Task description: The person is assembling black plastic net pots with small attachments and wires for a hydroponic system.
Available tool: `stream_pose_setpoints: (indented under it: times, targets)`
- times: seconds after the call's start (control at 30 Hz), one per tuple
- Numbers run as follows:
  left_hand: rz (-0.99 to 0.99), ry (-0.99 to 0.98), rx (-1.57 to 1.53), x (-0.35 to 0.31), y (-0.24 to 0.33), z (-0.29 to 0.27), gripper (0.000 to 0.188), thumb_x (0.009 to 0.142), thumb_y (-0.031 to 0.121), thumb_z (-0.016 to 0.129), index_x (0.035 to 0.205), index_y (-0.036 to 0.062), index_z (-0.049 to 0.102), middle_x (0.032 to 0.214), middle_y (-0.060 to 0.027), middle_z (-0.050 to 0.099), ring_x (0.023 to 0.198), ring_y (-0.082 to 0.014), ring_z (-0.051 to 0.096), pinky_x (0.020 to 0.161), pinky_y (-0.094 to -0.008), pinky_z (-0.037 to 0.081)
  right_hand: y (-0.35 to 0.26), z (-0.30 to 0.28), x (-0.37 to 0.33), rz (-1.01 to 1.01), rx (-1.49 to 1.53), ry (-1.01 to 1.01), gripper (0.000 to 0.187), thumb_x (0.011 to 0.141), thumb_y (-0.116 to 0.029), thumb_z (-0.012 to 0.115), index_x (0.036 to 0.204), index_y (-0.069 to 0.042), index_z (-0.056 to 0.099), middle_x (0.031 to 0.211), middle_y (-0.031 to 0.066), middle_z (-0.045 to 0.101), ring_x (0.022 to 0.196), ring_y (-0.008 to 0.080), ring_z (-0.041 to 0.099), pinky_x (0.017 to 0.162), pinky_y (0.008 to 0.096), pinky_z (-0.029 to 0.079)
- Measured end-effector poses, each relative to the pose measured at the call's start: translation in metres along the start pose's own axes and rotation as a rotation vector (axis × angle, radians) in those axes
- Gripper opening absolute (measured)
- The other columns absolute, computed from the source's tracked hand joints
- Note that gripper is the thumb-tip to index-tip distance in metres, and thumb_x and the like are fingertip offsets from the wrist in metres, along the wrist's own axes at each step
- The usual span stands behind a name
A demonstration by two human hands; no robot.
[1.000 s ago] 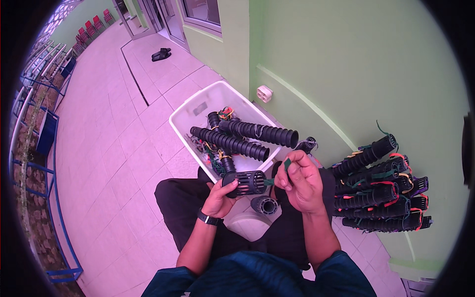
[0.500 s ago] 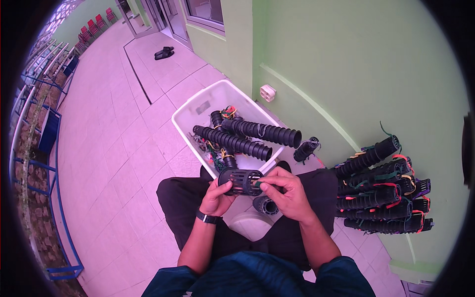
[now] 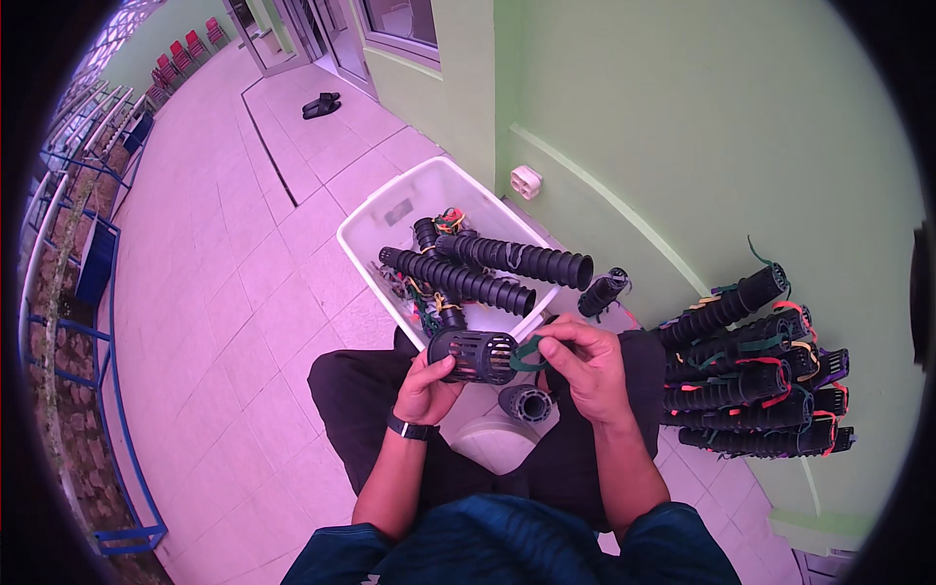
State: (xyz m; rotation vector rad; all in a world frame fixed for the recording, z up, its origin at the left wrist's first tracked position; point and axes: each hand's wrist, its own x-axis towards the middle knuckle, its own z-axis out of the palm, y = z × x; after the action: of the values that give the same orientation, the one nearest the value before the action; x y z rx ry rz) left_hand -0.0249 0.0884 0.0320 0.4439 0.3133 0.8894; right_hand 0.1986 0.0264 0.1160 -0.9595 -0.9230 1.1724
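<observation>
My left hand (image 3: 427, 388) is closed around a black slotted plastic net pot (image 3: 472, 357), which lies sideways over my lap. From the pot's right-hand end a green fabric strip (image 3: 527, 355) loops out. My right hand (image 3: 591, 375) pinches the strip's other side between thumb and forefinger, just right of the pot. Below the two hands, a second black pot (image 3: 527, 403) sits between my legs with its round end facing up. Whether the strip is threaded through a slot or only passes inside the pot is too small to tell.
Ahead, a white plastic bin (image 3: 363, 220) holds long stacks of nested black pots (image 3: 458, 280) and coloured strips. One short stack (image 3: 604, 292) stands right of it. Several stacks with coloured strips (image 3: 741, 385) lie by the green wall (image 3: 702, 127). Black sandals (image 3: 321, 105) rest on the tiles.
My right hand has moved right, away from the pot's end, drawing out the green strip so that more of it shows. My left hand and the pot have stayed nearly still.
</observation>
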Motion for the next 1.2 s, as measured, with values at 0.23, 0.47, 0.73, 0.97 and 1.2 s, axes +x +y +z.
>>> stream_pose_setpoints:
  times: [0.23,0.47,0.73,0.97,1.2]
  targets:
    - [0.037,-0.005,0.080,0.000,0.002,0.005,0.043,0.091,0.010,0.065,0.129,-0.0050,0.052,0.123,-0.0156,0.064,0.114,-0.0246,0.063,0.103,-0.0407,0.046,0.010,0.015,-0.005,-0.021,-0.416,-0.041,0.013,0.087,-0.009,0.073,0.099,-0.003,0.074,0.099,0.0088,0.064,0.092,0.0169,0.059,0.083,0.0296,0.046]
    - [0.072,-0.011,0.143,-0.001,0.005,0.011,0.042,0.090,0.010,0.065,0.127,-0.0041,0.052,0.121,-0.0148,0.064,0.112,-0.0244,0.063,0.102,-0.0402,0.047,0.012,0.030,-0.009,-0.186,-0.749,0.014,0.009,0.086,-0.012,0.069,0.094,-0.007,0.072,0.132,0.0109,0.055,0.122,0.0285,0.045,0.103,0.0406,0.035]
    - [0.079,0.036,0.172,-0.002,0.003,0.006,0.048,0.089,0.010,0.066,0.133,-0.0018,0.049,0.120,-0.0117,0.064,0.109,-0.0217,0.064,0.097,-0.0372,0.049,0.022,0.036,-0.007,-0.046,-0.573,-0.048,0.012,0.094,-0.013,0.059,0.097,-0.004,0.066,0.135,0.0109,0.055,0.127,0.0299,0.043,0.109,0.0419,0.032]
    - [0.105,0.038,0.190,-0.002,0.003,0.002,0.046,0.090,0.011,0.065,0.131,-0.0019,0.051,0.118,-0.0110,0.065,0.106,-0.0213,0.065,0.095,-0.0356,0.049,0.028,0.041,-0.008,0.001,-0.507,-0.068,0.014,0.097,-0.013,0.054,0.100,-0.002,0.063,0.138,0.0120,0.053,0.129,0.0312,0.041,0.110,0.0411,0.031]
    - [0.239,0.208,0.435,0.007,-0.004,0.014,0.049,0.089,0.011,0.071,0.131,-0.0011,0.049,0.120,-0.0099,0.061,0.113,-0.0186,0.057,0.101,-0.0352,0.044,0.025,0.046,-0.009,-0.131,-0.450,-0.041,0.017,0.087,-0.013,0.070,0.099,-0.004,0.063,0.140,0.0156,0.049,0.130,0.0330,0.045,0.108,0.0428,0.034]
